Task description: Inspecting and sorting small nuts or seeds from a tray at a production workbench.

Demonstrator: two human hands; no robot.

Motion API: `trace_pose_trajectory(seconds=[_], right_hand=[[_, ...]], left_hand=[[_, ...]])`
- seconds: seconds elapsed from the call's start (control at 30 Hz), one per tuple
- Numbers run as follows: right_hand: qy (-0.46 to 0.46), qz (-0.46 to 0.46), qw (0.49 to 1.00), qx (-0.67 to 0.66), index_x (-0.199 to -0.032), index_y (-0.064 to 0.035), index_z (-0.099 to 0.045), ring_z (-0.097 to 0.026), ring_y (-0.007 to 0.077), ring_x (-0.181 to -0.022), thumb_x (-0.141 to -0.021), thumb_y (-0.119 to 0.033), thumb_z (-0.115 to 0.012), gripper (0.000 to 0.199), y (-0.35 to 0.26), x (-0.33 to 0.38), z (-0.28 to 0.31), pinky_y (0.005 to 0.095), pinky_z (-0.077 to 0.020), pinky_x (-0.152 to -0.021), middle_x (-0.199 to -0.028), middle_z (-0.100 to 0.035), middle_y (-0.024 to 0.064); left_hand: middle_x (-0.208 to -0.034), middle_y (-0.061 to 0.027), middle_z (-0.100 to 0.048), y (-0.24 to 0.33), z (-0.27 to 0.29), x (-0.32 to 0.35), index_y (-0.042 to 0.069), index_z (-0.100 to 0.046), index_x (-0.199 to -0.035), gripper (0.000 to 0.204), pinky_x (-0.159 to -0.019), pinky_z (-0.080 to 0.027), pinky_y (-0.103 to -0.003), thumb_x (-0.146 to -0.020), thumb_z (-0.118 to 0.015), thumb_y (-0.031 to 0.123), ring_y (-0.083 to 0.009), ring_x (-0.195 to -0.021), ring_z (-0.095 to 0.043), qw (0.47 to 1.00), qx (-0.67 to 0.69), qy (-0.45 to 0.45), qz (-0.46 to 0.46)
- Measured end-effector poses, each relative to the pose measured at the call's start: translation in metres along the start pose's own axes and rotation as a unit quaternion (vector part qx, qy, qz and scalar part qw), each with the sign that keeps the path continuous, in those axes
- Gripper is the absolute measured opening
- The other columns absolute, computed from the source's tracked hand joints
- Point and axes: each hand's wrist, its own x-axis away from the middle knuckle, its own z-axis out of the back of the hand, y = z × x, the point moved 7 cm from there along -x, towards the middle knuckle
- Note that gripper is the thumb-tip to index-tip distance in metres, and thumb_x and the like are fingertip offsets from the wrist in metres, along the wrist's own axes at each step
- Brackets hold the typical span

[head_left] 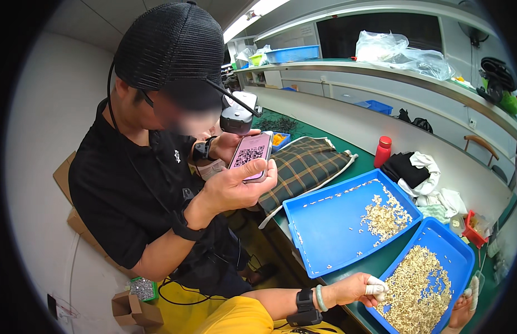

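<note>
My left hand point(356, 289) is at the left rim of the nearer blue tray point(462, 247), its fingers closed together and white covers on its fingertips. Whatever those fingers pinch is too small to make out. A heap of small pale, beige pieces point(417, 284) lies in this tray, right beside the covered fingertips. My right hand point(463, 310) shows partly at the tray's right side, fingers stretched upward and apart, one in a white cover. To the left, another person in a black cap and shirt holds a phone point(252, 156) with a square code on its screen.
A second blue tray point(331, 228) with scattered pale pieces adjoins mine on the green table. Around it are a plaid cushion point(306, 167), a red bottle point(383, 152), black and white cloths point(417, 172) and a red bin point(476, 229). A cardboard box point(137, 309) stands low at left.
</note>
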Motion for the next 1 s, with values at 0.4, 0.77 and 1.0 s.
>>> trace_pose_trajectory(seconds=[0.4, 0.77, 1.0], right_hand=[[-0.038, 0.002, 0.999, 0.007, -0.129, -0.0046, -0.028, -0.039, -0.0001, -0.051, -0.083, -0.019, -0.051, 0.053, 0.000, -0.001, -0.002, 0.0115, -0.0319, -0.039, -0.076, -0.049, -0.0068], [-0.115, -0.085, 0.989, -0.037, -0.129, -0.0063, -0.029, -0.045, 0.0120, -0.075, -0.083, -0.022, -0.047, 0.052, 0.000, 0.003, -0.014, 0.0258, -0.0367, -0.065, -0.090, -0.052, 0.0017], [-0.019, 0.003, 1.000, -0.007, -0.129, -0.0049, -0.029, -0.039, -0.0004, -0.050, -0.083, -0.018, -0.050, 0.052, 0.003, -0.002, 0.009, 0.0114, -0.0315, -0.039, -0.077, -0.049, -0.0068]], left_hand=[[-0.081, -0.0068, -0.061, -0.011, 0.003, -0.001, 0.003, -0.055, -0.104, 0.023, -0.056, -0.049, -0.021, -0.085, -0.050, 0.016, -0.0111, -0.065, -0.058, 1.000, 0.010, 0.000, 0.014], [-0.081, -0.0044, -0.061, -0.011, 0.003, 0.000, 0.004, -0.056, -0.103, 0.024, -0.056, -0.048, -0.020, -0.085, -0.050, 0.018, -0.0095, -0.064, -0.057, 1.000, 0.001, -0.008, 0.012], [-0.081, -0.0039, -0.061, -0.013, 0.002, -0.002, 0.004, -0.056, -0.103, 0.024, -0.055, -0.048, -0.020, -0.085, -0.050, 0.019, -0.0091, -0.063, -0.057, 1.000, 0.000, -0.006, 0.020]])
